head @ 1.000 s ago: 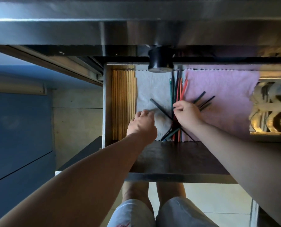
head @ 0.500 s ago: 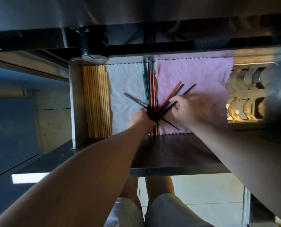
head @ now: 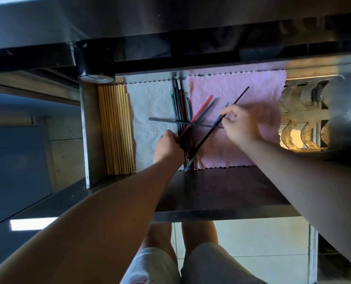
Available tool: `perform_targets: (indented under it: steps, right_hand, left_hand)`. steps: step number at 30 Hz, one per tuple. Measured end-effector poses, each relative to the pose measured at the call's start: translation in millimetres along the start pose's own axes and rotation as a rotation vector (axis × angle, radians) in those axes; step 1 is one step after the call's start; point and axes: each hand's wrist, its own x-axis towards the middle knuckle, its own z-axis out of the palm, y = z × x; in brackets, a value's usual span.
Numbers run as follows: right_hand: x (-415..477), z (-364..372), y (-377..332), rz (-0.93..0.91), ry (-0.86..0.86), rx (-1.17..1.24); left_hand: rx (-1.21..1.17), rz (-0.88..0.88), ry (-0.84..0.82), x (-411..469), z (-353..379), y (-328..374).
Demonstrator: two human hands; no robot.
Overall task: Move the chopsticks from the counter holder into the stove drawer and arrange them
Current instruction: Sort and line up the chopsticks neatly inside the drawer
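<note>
The open stove drawer point(head: 89, 136) holds a neat row of wooden chopsticks point(head: 116, 130) at its left side. Several coloured chopsticks point(head: 181, 107), dark, green and red, lie lengthwise in the middle, with a few others fanned crosswise over them. My left hand point(head: 167, 147) is closed on the near ends of the fanned sticks, including a red one point(head: 203, 104). My right hand point(head: 241, 125) rests on the pink cloth point(head: 232, 89) and pinches a green chopstick point(head: 221, 114) beside a long black one point(head: 240, 95).
A white cloth point(head: 150, 103) lines the drawer's left half. A black stove knob point(head: 94, 64) juts out above the drawer's back left corner. A metal rack point(head: 305, 117) fills the drawer's right end. The dark drawer front point(head: 221, 193) lies nearest me, above my legs.
The view has shifted left and closer. My left hand went from the white cloth to the sticks' near ends. My right hand slid right onto the pink cloth, and the sticks fanned wider.
</note>
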Motion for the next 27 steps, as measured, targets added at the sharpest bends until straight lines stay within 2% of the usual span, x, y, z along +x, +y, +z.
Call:
perform_targets:
  steps: [5, 8, 12, 14, 17, 20, 24, 27]
  right_hand:
    - [4.2, -1.9, 6.6, 0.038, 0.084, -0.074]
    - [6.8, 2.6, 11.2, 0.15, 0.1, -0.09]
    - [16.0, 21.1, 8.7, 0.39, -0.042, 0.097]
    - [21.4, 31.6, 6.5, 0.426, -0.078, 0.131]
    - [32.3, 44.2, 9.1, 0.487, -0.082, 0.146]
    - [40.2, 49.6, 13.8, 0.557, -0.072, 0.176]
    - [34.0, 37.5, 11.2, 0.492, 0.077, 0.033]
    - [21.2, 27.1, 9.9, 0.375, 0.13, -0.011]
  left_hand:
    - [-0.067, 0.02, 0.002, -0.9, -7.5, -7.0]
    - [-0.05, 0.033, 0.032, 1.0, -8.7, -10.7]
    - [0.02, 0.083, 0.095, 6.2, -6.4, -9.9]
    - [-0.013, 0.091, 0.113, 8.2, -4.5, -6.2]
    - [-0.157, -0.042, 0.096, 14.4, -5.1, 0.7]
    - [-0.134, -0.102, 0.028, 21.3, -7.3, 6.1]
    - [-0.187, -0.059, 0.127, 25.4, -3.6, 18.4]
    - [-0.19, -0.037, 0.107, 24.8, 3.7, 31.4]
